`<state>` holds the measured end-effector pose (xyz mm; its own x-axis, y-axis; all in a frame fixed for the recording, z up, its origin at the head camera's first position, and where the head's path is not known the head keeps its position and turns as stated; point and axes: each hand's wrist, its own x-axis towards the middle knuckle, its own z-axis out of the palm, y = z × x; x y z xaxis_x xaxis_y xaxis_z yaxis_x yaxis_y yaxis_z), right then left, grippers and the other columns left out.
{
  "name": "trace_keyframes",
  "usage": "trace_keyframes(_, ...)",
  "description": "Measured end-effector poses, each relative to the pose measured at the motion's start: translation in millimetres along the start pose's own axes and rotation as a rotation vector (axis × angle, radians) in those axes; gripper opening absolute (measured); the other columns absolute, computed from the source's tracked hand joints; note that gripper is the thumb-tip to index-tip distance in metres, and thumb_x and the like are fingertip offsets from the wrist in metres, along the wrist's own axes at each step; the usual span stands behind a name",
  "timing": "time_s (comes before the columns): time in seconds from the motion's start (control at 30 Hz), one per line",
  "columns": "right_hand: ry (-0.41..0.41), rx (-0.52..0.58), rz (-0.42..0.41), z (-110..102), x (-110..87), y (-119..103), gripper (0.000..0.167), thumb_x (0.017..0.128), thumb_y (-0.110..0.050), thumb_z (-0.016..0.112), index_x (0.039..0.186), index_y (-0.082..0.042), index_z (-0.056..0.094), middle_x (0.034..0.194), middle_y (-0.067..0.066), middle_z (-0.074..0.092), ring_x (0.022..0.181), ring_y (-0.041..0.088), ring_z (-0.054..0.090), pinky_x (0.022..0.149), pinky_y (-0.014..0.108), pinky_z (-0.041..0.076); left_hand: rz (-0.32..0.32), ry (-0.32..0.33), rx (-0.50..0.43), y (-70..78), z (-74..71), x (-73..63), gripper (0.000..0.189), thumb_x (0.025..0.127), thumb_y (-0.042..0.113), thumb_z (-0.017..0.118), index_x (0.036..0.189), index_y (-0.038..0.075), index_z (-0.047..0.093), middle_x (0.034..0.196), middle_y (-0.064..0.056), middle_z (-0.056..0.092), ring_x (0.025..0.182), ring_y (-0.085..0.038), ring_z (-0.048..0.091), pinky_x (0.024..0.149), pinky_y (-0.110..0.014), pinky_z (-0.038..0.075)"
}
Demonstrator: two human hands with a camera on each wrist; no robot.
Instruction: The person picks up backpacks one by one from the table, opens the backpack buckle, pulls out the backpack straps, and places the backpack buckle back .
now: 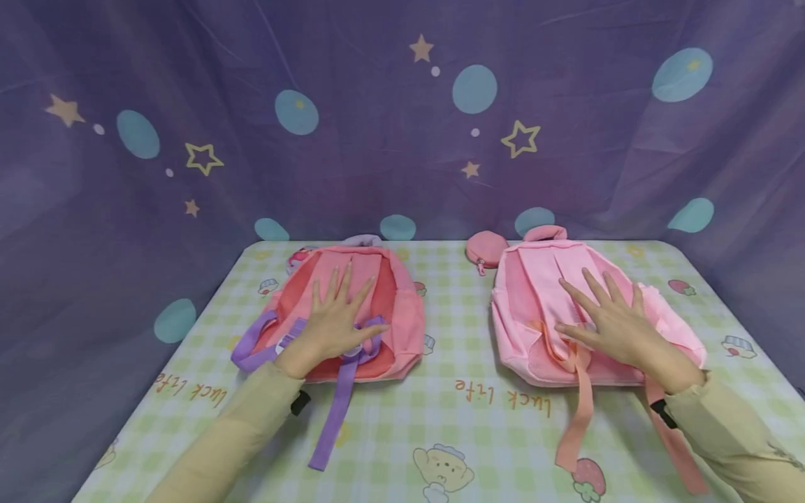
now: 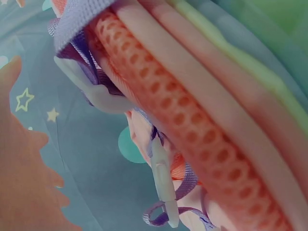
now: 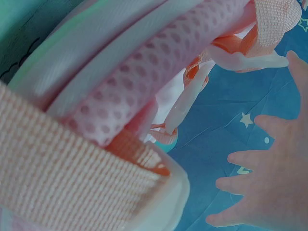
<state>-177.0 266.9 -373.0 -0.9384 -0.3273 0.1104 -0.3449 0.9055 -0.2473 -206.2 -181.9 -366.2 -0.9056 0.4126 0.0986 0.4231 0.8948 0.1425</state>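
Observation:
Two small backpacks lie with their strap sides up in the head view. My left hand (image 1: pixel 330 321), fingers spread, is over the coral backpack (image 1: pixel 407 321) with purple straps (image 1: pixel 339 412). Over the light pink backpack (image 1: pixel 516 356) with peach straps (image 1: pixel 575 433), my right hand (image 1: pixel 613 325) is spread the same way. Neither hand grips anything. The left wrist view has the coral mesh edge (image 2: pixel 166 101), a white buckle (image 2: pixel 163 173) and the left hand (image 2: pixel 29 173) beside them. In the right wrist view, the right hand (image 3: pixel 274 178) appears apart from the pink mesh edge (image 3: pixel 139 72).
A round pink pouch (image 1: pixel 486 249) with a zipper lies beside the pink backpack's top. A colourful item (image 1: pixel 298 260) peeks out behind the coral backpack. Both bags rest on a green checked tablecloth (image 1: pixel 390 426), with a purple curtain (image 1: pixel 377 161) behind and at the sides.

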Motion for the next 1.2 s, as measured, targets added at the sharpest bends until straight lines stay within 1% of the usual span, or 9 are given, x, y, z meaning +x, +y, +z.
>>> trace_keyframes(0.23,-0.004,-0.007,0.004,-1.1,-1.5,-2.0,0.085,0.090,-0.055,0.061,0.154,-0.013,0.025,0.156,0.031,0.011,0.140,0.055,0.003,0.100,0.077,-0.007,0.005,0.001,-0.013,3.6,-0.3,0.8,0.090,0.088,0.054,0.061,0.155,0.009,0.022,0.159,-0.025,-0.005,0.145,-0.045,-0.005,0.107,-0.066,-0.013)
trace_keyframes(0.37,-0.010,0.003,0.012,-2.7,-3.7,-1.3,0.086,0.089,-0.054,0.062,0.154,-0.012,0.025,0.156,0.031,0.010,0.141,0.054,0.001,0.101,0.076,-0.008,0.012,0.004,-0.017,6.3,0.9,3.2,0.090,0.088,0.055,0.061,0.156,0.010,0.022,0.159,-0.026,-0.004,0.145,-0.044,-0.007,0.107,-0.067,-0.011)
trace_keyframes(0.53,-0.001,0.012,0.019,-5.4,-7.0,3.9,0.084,0.089,-0.052,0.063,0.154,-0.014,0.024,0.155,0.031,0.011,0.141,0.053,0.002,0.100,0.077,-0.005,0.011,-0.009,-0.017,13.6,0.6,7.1,0.089,0.089,0.058,0.058,0.156,0.013,0.021,0.160,-0.024,-0.003,0.146,-0.040,-0.010,0.109,-0.066,-0.009)
trace_keyframes(0.63,0.004,0.018,0.013,-7.7,-8.9,9.6,0.082,0.091,-0.050,0.062,0.154,-0.015,0.024,0.155,0.032,0.013,0.140,0.054,0.006,0.100,0.078,-0.003,0.019,-0.020,-0.040,20.0,-0.4,7.9,0.088,0.089,0.057,0.057,0.156,0.012,0.021,0.160,-0.023,-0.002,0.146,-0.039,-0.011,0.109,-0.065,-0.010)
trace_keyframes(0.73,-0.002,0.036,0.010,-10.6,-11.2,15.9,0.081,0.092,-0.048,0.062,0.155,-0.014,0.022,0.155,0.032,0.012,0.138,0.056,0.009,0.101,0.076,-0.006,0.047,-0.017,-0.050,26.7,-1.3,9.2,0.086,0.090,0.055,0.058,0.155,0.010,0.024,0.160,-0.024,0.000,0.146,-0.041,-0.009,0.109,-0.066,-0.009)
trace_keyframes(0.87,-0.006,0.064,0.023,-13.8,-13.7,24.6,0.082,0.092,-0.047,0.062,0.155,-0.013,0.022,0.154,0.033,0.012,0.136,0.060,0.010,0.101,0.075,-0.008,0.077,-0.025,-0.065,36.4,-2.7,13.9,0.083,0.091,0.053,0.057,0.154,0.009,0.026,0.160,-0.023,-0.001,0.145,-0.041,-0.009,0.109,-0.065,-0.010)
trace_keyframes(0.97,0.013,0.079,0.028,-15.3,-15.9,31.1,0.082,0.092,-0.045,0.063,0.154,-0.010,0.022,0.152,0.036,0.015,0.134,0.060,0.014,0.101,0.076,-0.008,0.093,-0.037,-0.078,44.9,-2.9,18.9,0.082,0.092,0.054,0.056,0.155,0.012,0.026,0.161,-0.020,-0.007,0.146,-0.040,-0.010,0.110,-0.064,-0.009)
trace_keyframes(1.03,0.033,0.093,0.022,-16.0,-17.8,35.9,0.082,0.092,-0.041,0.065,0.154,-0.009,0.022,0.150,0.037,0.017,0.133,0.061,0.017,0.101,0.075,-0.009,0.103,-0.045,-0.088,51.2,-2.6,22.5,0.082,0.092,0.056,0.056,0.155,0.014,0.025,0.160,-0.020,-0.010,0.146,-0.039,-0.010,0.110,-0.065,-0.007)
trace_keyframes(1.2,0.067,0.135,0.001,-16.4,-22.0,48.6,0.082,0.092,-0.036,0.065,0.154,-0.007,0.021,0.147,0.039,0.022,0.130,0.061,0.022,0.103,0.072,-0.011,0.125,-0.056,-0.109,68.0,-2.2,31.3,0.082,0.091,0.058,0.056,0.155,0.015,0.027,0.160,-0.020,-0.005,0.147,-0.035,-0.008,0.111,-0.064,-0.006)
